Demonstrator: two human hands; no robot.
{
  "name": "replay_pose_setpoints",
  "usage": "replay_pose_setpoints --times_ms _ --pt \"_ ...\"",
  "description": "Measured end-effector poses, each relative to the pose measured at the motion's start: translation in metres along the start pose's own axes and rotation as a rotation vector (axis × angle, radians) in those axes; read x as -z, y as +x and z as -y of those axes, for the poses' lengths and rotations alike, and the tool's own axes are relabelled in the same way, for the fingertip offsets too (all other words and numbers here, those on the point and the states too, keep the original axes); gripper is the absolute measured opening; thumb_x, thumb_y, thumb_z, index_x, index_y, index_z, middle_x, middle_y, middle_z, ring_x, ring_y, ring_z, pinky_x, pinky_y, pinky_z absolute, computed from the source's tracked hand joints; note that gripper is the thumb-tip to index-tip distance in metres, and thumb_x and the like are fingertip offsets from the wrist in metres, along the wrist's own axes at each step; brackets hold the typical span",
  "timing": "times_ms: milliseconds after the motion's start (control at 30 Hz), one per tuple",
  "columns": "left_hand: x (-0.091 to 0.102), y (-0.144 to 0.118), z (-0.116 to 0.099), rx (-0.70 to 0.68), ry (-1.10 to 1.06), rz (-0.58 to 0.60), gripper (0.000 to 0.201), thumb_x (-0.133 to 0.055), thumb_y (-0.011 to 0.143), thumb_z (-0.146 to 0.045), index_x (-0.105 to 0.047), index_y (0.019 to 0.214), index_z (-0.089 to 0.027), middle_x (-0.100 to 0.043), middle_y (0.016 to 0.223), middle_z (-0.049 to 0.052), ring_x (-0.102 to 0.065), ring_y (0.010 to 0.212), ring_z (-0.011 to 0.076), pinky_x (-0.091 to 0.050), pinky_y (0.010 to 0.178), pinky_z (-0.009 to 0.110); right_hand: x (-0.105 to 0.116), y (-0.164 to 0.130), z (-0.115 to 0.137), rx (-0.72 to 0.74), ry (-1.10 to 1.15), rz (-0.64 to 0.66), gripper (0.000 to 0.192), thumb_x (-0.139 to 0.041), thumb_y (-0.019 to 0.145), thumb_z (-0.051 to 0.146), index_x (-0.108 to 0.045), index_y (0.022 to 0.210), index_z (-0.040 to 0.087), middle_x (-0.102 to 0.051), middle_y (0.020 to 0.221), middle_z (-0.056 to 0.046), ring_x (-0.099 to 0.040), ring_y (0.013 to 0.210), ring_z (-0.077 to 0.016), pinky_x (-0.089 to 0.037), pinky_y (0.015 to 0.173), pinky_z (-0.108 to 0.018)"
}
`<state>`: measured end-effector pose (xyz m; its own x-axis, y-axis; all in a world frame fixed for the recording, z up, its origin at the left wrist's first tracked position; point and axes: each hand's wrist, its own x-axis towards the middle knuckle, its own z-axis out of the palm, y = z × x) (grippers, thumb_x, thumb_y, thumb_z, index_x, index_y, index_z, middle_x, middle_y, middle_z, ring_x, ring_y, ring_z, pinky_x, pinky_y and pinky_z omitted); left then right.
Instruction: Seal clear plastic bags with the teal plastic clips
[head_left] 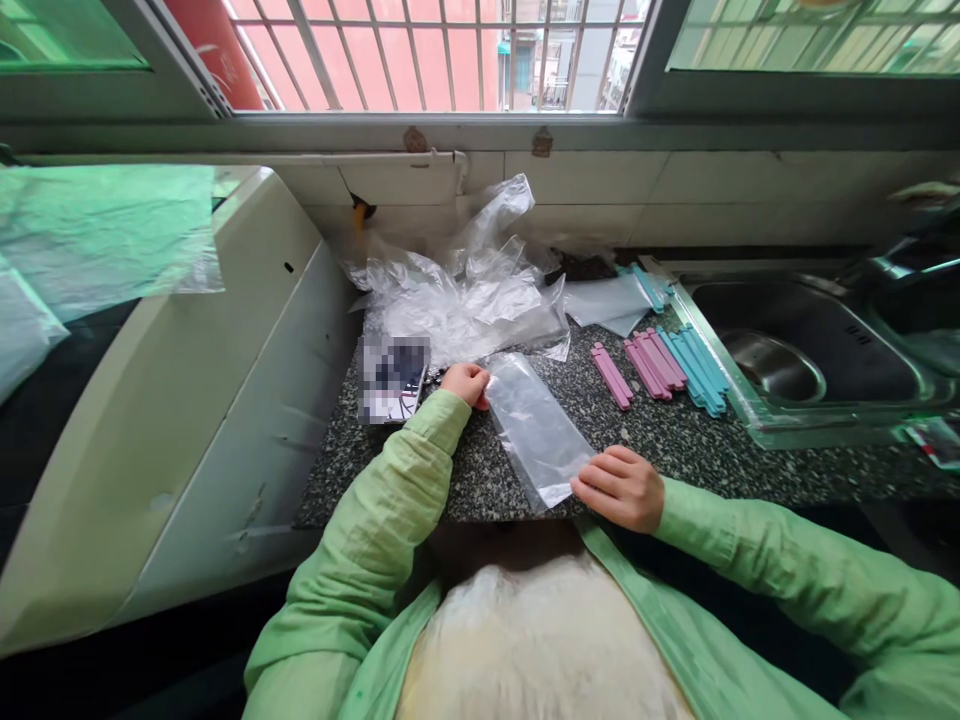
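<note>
- Clear plastic bag: long, narrow, empty, lying flat and slantwise on the speckled counter, each end pinned under a hand.

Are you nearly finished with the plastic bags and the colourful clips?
Not nearly, it seems. No bag shows a clip on it yet. In hand: one clear plastic bag lies flat on the speckled counter, the left hand pressing its far end and the right hand its near end. Left: a heap of crumpled bags behind it, and the pink clips and blue clips lying loose by the sink.
</note>
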<state>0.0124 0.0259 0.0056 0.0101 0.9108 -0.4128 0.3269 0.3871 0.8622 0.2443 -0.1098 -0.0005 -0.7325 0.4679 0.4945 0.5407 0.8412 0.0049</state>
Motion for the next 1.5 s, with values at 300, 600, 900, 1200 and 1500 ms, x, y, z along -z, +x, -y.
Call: replay_pose_setpoints --times_ms 300,600,900,1200,1500 --pt "0.002 0.001 0.002 0.012 -0.189 0.015 0.016 -0.048 0.076 -0.013 -0.052 0.060 -0.012 -0.042 0.031 -0.008 -0.044 0.029 0.0079 -0.043 0.039 0.019 0.003 -0.026 -0.009 -0.537 -0.076 -0.156 0.029 -0.057 0.074 0.037 -0.056 0.095 0.017 -0.060 0.085 -0.007 -0.056 0.076 -0.0179 -0.043 0.071 -0.032" --pt "-0.002 0.003 0.007 -0.064 -0.357 -0.002 0.015 -0.052 0.073 -0.017 -0.049 0.059 -0.013 -0.043 0.035 -0.008 -0.042 0.030 0.0060 -0.043 0.038 0.019 0.003 -0.022 -0.010 -0.740 0.162 -0.147 0.015 -0.052 0.078 0.032 -0.056 0.078 0.018 -0.058 0.069 -0.003 -0.052 0.064 -0.0148 -0.042 0.063 -0.029" --pt "-0.005 0.000 0.008 -0.071 -0.278 -0.003 0.017 -0.055 0.073 -0.021 -0.052 0.059 -0.012 -0.044 0.035 -0.008 -0.043 0.029 0.0065 -0.043 0.037 0.020 0.009 -0.023 -0.020 -0.718 0.015 -0.129 0.020 -0.051 0.078 0.026 -0.056 0.059 0.018 -0.058 0.058 -0.001 -0.051 0.060 -0.0135 -0.036 0.060 -0.027" --pt "0.007 -0.004 0.000 -0.109 -0.238 0.062 0.021 -0.055 0.075 -0.018 -0.047 0.055 -0.014 -0.044 0.034 -0.008 -0.042 0.027 0.0060 -0.037 0.033 0.016 0.017 -0.030 -0.023 -0.487 0.104 -0.067 0.008 -0.054 0.073 0.022 -0.060 0.074 0.017 -0.063 0.069 -0.004 -0.054 0.068 -0.0159 -0.039 0.064 -0.031" --pt "0.005 -0.015 -0.002 -0.216 -0.129 0.281 0.024 -0.057 0.073 -0.023 -0.047 0.054 -0.013 -0.044 0.035 -0.009 -0.043 0.027 0.0052 -0.035 0.033 0.015 0.001 0.051 -0.083 -0.933 0.711 0.075 0.034 -0.054 0.067 0.047 -0.061 0.072 0.014 -0.061 0.065 -0.004 -0.052 0.056 -0.0117 -0.041 0.053 -0.025"
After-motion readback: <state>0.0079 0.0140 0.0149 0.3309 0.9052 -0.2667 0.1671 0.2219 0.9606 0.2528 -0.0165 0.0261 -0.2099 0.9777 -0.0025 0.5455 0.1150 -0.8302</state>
